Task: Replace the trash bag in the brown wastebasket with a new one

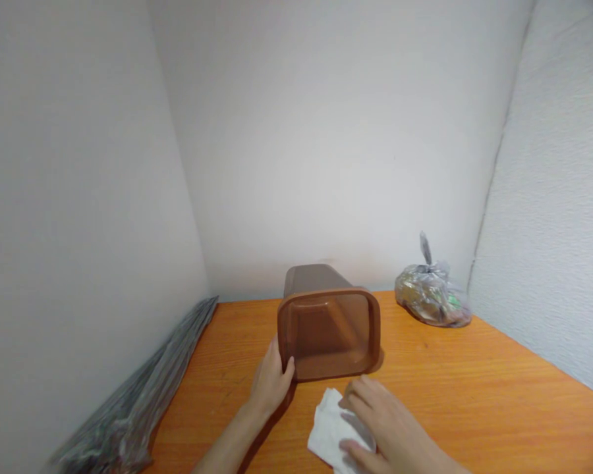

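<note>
Head view: my L hand [271, 382] has its grip closed on the rim of a brown plastic bin [329, 336], which lies on its side on the orange wood tabletop [479, 388], mouth toward me. R hand [375, 421] grips a crumpled white cloth [326, 428] just in front. Knotted plastic bag [429, 296] sits back right.

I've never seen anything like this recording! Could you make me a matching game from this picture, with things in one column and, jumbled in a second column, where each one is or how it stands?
Things:
1. Left hand
2. Right hand
3. Brown plastic container
4. Tied clear plastic bag

Places and states:
A. In the far right corner of the orange wooden table
B. Lying on its side, open end facing the person
C. Resting on a crumpled white cloth
D. Holding the container's rim

Right pairs: 1-D, 2-C, 3-B, 4-A.
</note>
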Demonstrator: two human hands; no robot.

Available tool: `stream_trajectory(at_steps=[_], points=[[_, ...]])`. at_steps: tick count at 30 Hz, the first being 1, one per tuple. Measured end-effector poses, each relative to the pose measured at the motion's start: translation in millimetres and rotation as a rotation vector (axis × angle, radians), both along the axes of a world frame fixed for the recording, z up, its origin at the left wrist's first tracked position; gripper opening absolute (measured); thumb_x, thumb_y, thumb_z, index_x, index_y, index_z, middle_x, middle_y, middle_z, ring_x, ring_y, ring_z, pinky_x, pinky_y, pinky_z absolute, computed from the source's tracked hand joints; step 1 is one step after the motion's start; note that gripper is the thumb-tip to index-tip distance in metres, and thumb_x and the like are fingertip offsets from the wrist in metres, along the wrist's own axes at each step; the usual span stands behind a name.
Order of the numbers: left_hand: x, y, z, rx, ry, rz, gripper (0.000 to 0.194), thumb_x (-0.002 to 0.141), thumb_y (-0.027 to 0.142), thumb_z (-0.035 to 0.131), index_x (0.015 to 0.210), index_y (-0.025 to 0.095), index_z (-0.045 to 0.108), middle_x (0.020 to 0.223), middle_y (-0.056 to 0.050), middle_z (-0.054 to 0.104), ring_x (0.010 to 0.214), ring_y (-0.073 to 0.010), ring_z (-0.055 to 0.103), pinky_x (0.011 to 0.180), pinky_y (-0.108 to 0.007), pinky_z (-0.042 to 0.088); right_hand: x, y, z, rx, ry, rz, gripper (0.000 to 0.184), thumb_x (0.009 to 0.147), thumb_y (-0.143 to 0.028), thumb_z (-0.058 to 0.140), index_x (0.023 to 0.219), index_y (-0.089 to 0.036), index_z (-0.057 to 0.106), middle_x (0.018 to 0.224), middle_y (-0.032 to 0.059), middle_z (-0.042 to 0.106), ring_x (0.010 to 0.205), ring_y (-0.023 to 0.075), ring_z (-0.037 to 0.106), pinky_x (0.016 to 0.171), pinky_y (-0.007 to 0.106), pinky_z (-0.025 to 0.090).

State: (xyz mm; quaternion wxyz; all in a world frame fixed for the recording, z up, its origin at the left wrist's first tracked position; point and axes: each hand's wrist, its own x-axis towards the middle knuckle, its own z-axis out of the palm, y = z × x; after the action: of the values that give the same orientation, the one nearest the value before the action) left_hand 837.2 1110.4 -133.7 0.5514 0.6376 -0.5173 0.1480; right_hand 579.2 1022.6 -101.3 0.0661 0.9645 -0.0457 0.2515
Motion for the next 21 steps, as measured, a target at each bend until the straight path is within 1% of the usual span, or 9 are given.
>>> stream_trajectory(at_steps=[2,3,5,7,9,13,16,19,21], points=[[1,-1,-4.0,-0.003,-0.012,0.016,0.054,0.087,0.022,0.050,0.140,0.013,0.046,0.137,-0.018,0.055,0.128,-0.0304,0.053,0.111,-0.048,0.040,10,5,-18.8,-0.064,0.118,-0.013,0.046,0.079,-0.040,0.072,0.120,-0.021,0.063,0.119,0.0136,0.064,0.104,0.0326,0.060,0.091,0.045,0.052],[0,-1,-5.3,-0.002,-0.016,0.024,0.053,0.087,0.022,0.050,0.139,0.012,0.046,0.135,-0.018,0.056,0.127,-0.0308,0.053,0.110,-0.048,0.041,16,4,-26.1,-0.086,0.149,-0.026,0.046,0.079,-0.035,0.071,0.122,-0.021,0.063,0.120,0.0141,0.064,0.104,0.0332,0.061,0.090,0.044,0.052],[0,-1,-6.9,0.005,-0.014,0.036,0.052,0.087,0.022,0.049,0.138,0.010,0.046,0.132,-0.019,0.056,0.124,-0.0307,0.055,0.108,-0.047,0.043,28,3,-31.8,-0.076,0.176,-0.048,0.033,0.081,-0.021,0.063,0.113,-0.021,0.068,0.115,0.0125,0.066,0.102,0.0313,0.062,0.087,0.040,0.053],[-1,-2,-7.5,0.014,-0.011,0.037,0.051,0.088,0.022,0.047,0.138,0.010,0.046,0.132,-0.019,0.056,0.123,-0.0299,0.055,0.108,-0.046,0.043,39,3,-23.9,0.007,0.166,-0.052,0.025,0.082,-0.013,0.055,0.100,-0.022,0.071,0.106,0.0090,0.068,0.096,0.0265,0.064,0.082,0.034,0.053],[-2,-2,-7.4,0.010,-0.011,0.020,0.051,0.088,0.020,0.045,0.138,0.012,0.046,0.133,-0.018,0.055,0.126,-0.0288,0.053,0.110,-0.045,0.042,49,5,-6.9,0.061,0.100,-0.032,0.029,0.085,-0.010,0.049,0.100,-0.022,0.070,0.104,0.0075,0.068,0.095,0.0237,0.063,0.083,0.033,0.052],[-3,-2,-6.6,-0.010,0.005,-0.035,0.047,0.088,0.021,0.045,0.134,0.016,0.050,0.131,-0.015,0.058,0.123,-0.0271,0.056,0.108,-0.042,0.043,73,3,19.3,-0.007,-0.074,-0.079,0.043,0.090,-0.011,0.045,0.129,-0.019,0.062,0.126,0.0130,0.063,0.116,0.0308,0.056,0.104,0.049,0.041],[-4,-2,-7.6,-0.001,0.029,-0.043,0.047,0.089,0.023,0.045,0.134,0.016,0.050,0.133,-0.016,0.058,0.125,-0.0278,0.055,0.110,-0.043,0.042,97,-12,17.2,0.031,0.036,-0.092,0.047,0.094,-0.021,0.046,0.141,-0.020,0.053,0.142,0.0137,0.055,0.132,0.0316,0.048,0.112,0.050,0.036],[-3,-3,-9.3,0.012,0.035,-0.045,0.048,0.089,0.024,0.044,0.136,0.017,0.050,0.136,-0.017,0.057,0.128,-0.0285,0.054,0.112,-0.044,0.040,128,-34,14.2,0.027,0.128,-0.094,0.045,0.100,-0.029,0.040,0.144,-0.024,0.052,0.152,0.0106,0.048,0.143,0.0285,0.037,0.116,0.045,0.032],[-2,-4,-9.0,0.021,0.034,-0.037,0.051,0.088,0.024,0.043,0.138,0.015,0.049,0.138,-0.018,0.056,0.130,-0.0292,0.052,0.113,-0.044,0.039,149,-49,20.5,0.015,0.123,-0.146,0.044,0.100,-0.031,0.043,0.143,-0.025,0.053,0.153,0.0098,0.046,0.145,0.0300,0.033,0.117,0.047,0.030]])
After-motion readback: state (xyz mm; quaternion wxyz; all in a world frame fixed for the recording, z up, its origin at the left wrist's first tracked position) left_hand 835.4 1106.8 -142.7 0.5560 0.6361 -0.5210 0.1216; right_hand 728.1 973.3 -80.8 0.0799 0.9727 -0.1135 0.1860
